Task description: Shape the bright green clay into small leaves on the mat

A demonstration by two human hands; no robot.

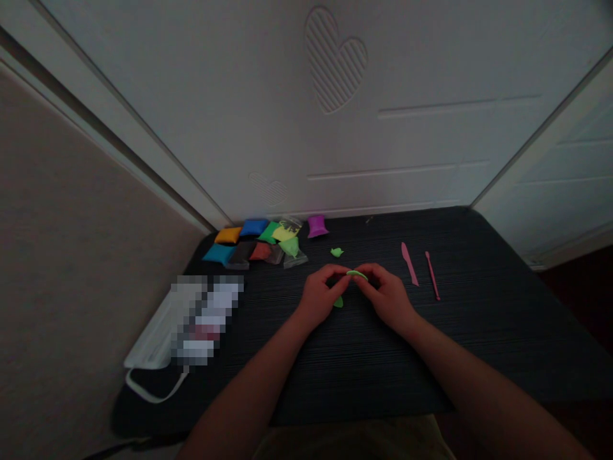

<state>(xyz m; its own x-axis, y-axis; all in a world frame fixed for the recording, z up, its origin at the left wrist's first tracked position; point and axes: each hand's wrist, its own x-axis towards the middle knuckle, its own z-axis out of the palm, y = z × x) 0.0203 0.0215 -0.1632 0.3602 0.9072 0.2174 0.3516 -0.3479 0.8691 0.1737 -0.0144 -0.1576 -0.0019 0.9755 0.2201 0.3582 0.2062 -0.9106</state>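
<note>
Between the fingertips of my left hand [322, 292] and my right hand [387, 295] is a thin, curved piece of light green clay [357, 275]. Both hands pinch it from opposite sides, a little above the dark table. Under my left hand lies a darker green flat piece [339, 301], partly hidden by the fingers. Just beyond the hands a small lump of light green clay [337, 252] rests on the table. To the right of my right hand are a pink plastic clay knife [409, 263] and a thin pink modelling tool [432, 276].
Several packets of coloured clay, among them an orange one [228, 235] and a purple one [317, 226], lie at the back left of the dark table [268, 345]. A white face mask [156, 338] and a blurred-out item [211, 319] are at left. A white panel [230, 83] stands behind.
</note>
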